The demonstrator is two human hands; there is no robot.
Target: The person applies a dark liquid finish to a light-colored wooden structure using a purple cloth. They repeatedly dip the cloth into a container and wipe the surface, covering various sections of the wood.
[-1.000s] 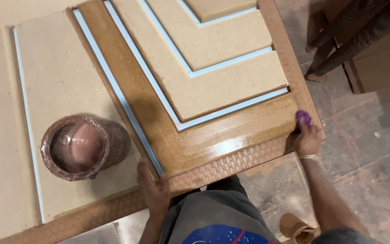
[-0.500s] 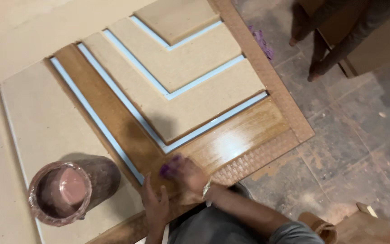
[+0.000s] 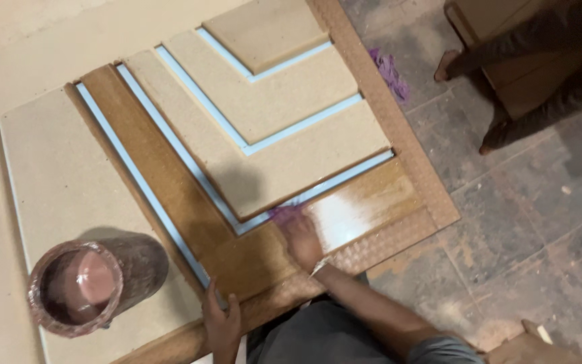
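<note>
Purple rag (image 3: 284,214): bunched, pressed on glossy brown-stained band of flat wooden panel (image 3: 170,182), beside blue tape.

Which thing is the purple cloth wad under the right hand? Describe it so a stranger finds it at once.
Start at the big pale fibreboard door panel with chevron steps. Follow its glossy brown stained band to the right hand. The purple cloth wad sits at its fingertips, unlike the loose purple rag lying on the stone floor.

Brown stained wooden band (image 3: 365,202): wet, glossy. Pale fibreboard panels (image 3: 284,114): raw, matt. Purple cloth wad (image 3: 284,213): soft. Stained round tin (image 3: 79,286): crusty ext.
</note>
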